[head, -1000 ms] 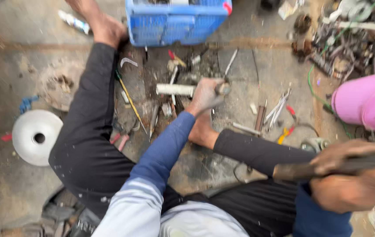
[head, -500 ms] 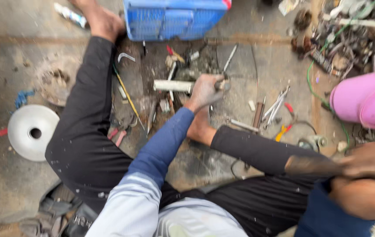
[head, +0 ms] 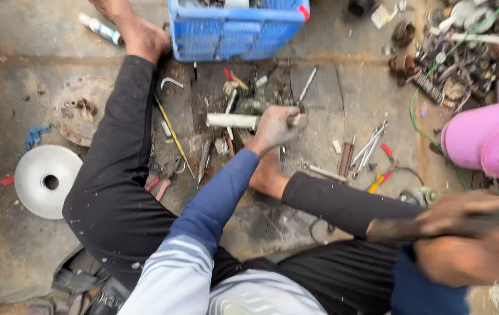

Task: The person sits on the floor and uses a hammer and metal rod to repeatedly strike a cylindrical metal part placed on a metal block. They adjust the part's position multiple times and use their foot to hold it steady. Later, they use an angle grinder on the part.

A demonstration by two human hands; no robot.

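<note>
A person sits on a grimy concrete floor (head: 4, 256), legs stretched out in black trousers, left hand (head: 276, 127) with its fingers (head: 284, 116) closed around a pale metal tube (head: 232, 121) that lies flat on the floor and juts out to the left of the fist. The right hand (head: 474, 254) is blurred at the lower right of the view, its fingers wrapped around the dark handle of a tool (head: 436, 224) (its head cannot be made out), well apart from the tube. Just beyond the left hand's fingers stands a blue plastic crate (head: 235, 29); loose spanners (head: 369, 146) and small red-handled tools (head: 385, 150) lie to the right of them, and red-handled pliers (head: 165, 178) to the left, beside the left leg. A round silver disc (head: 45, 181) with a centre hole rests farther left, and a pink bucket (head: 489, 143) sits on its side at the right edge, below a heap of scrap parts (head: 465, 52).
</note>
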